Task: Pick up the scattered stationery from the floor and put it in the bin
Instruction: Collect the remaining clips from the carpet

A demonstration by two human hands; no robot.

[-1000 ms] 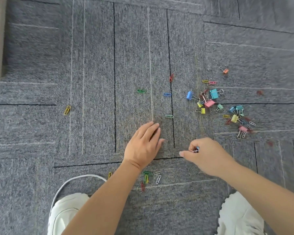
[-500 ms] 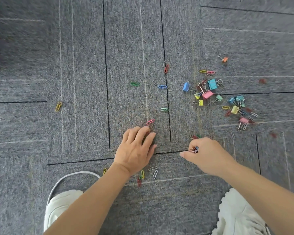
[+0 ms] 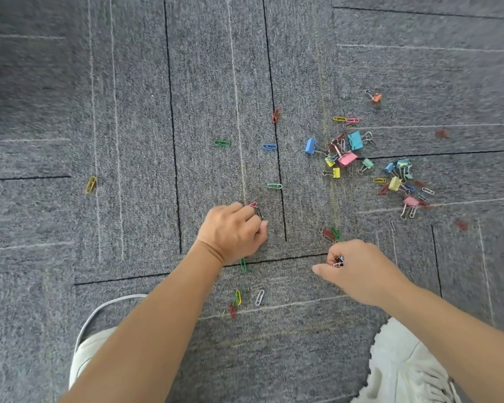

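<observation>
Resting knuckles-up on the grey carpet floor (image 3: 128,112), the left hand (image 3: 233,231) has its fingers curled close together, tips against a pink paper clip (image 3: 253,204); whether they pinch it cannot be told. The right hand (image 3: 361,274) pinches a small bunch of paper clips (image 3: 337,260) in bent fingers, thumb stretched out. Coloured binder clips (image 3: 355,141) lie scattered toward the floor's right edge, and loose paper clips (image 3: 259,297) lie between the forearms.
</observation>
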